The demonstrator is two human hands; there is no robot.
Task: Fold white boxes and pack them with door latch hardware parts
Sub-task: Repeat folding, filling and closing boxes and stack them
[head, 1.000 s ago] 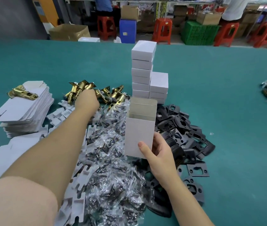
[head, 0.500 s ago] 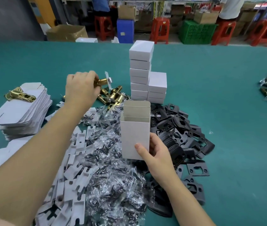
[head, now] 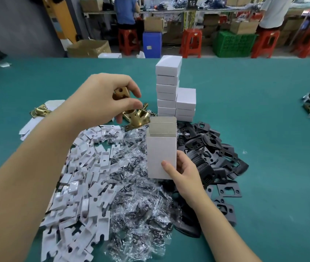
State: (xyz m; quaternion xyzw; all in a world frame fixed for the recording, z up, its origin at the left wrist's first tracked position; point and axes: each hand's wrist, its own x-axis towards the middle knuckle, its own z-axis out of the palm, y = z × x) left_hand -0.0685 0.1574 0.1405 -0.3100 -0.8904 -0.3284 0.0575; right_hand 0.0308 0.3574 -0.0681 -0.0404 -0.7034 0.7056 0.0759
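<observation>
Left fingers (head: pixel 131 89): curled, pinching a brass latch (head: pixel 121 94) held up in the air.
Right fingers (head: pixel 166 167): wrapped round an upright white box (head: pixel 160 154), mouth open upward.
Key relation: box mouth lies right of and below the latch; left hand (head: pixel 101 97) nearer.
Around: packed boxes (head: pixel 167 86) stacked behind on the counter (head: pixel 264 129).
</observation>
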